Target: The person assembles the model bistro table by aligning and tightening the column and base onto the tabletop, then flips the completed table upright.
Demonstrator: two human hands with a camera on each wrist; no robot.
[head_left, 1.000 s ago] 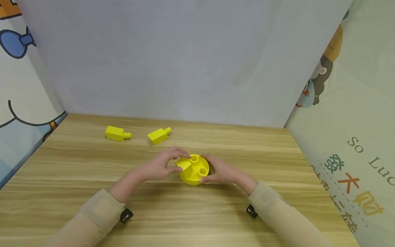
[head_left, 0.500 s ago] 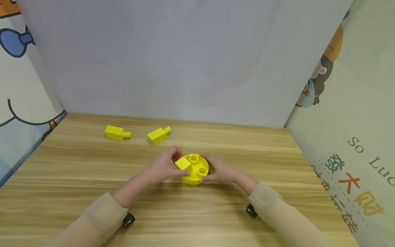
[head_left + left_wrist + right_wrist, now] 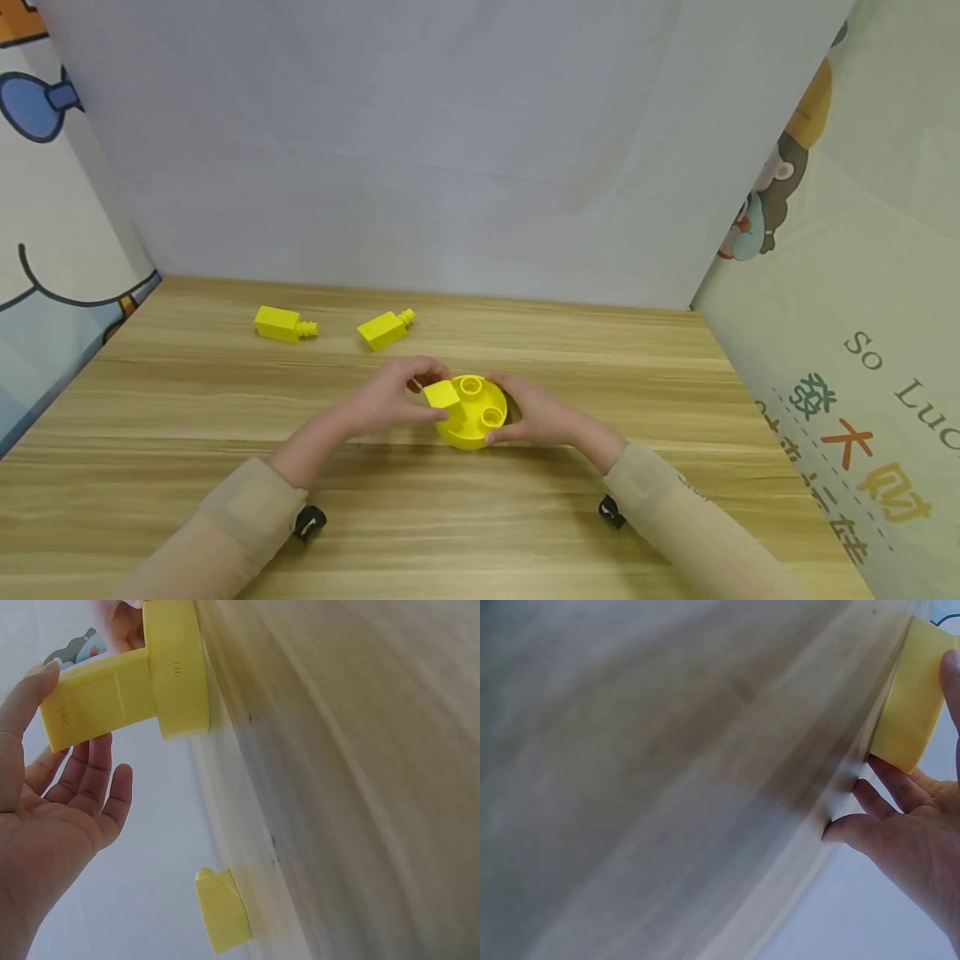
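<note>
On the wood-grain counter (image 3: 450, 517), a round yellow base (image 3: 474, 408) with two bare sockets showing is held at its right side by the right hand (image 3: 542, 414), grip curved round the edge. Upright on the base's left part, a yellow block (image 3: 443, 398) is pinched by the left hand (image 3: 392, 397), grip closed between thumb and fingers. Farther back, leftward, two pegged yellow blocks (image 3: 385, 330) are left lying, well apart from the base.

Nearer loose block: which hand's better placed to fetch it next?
Probably the left hand, once it releases the upright block: it's closer to the loose block; the right hand holds the round base.
</note>
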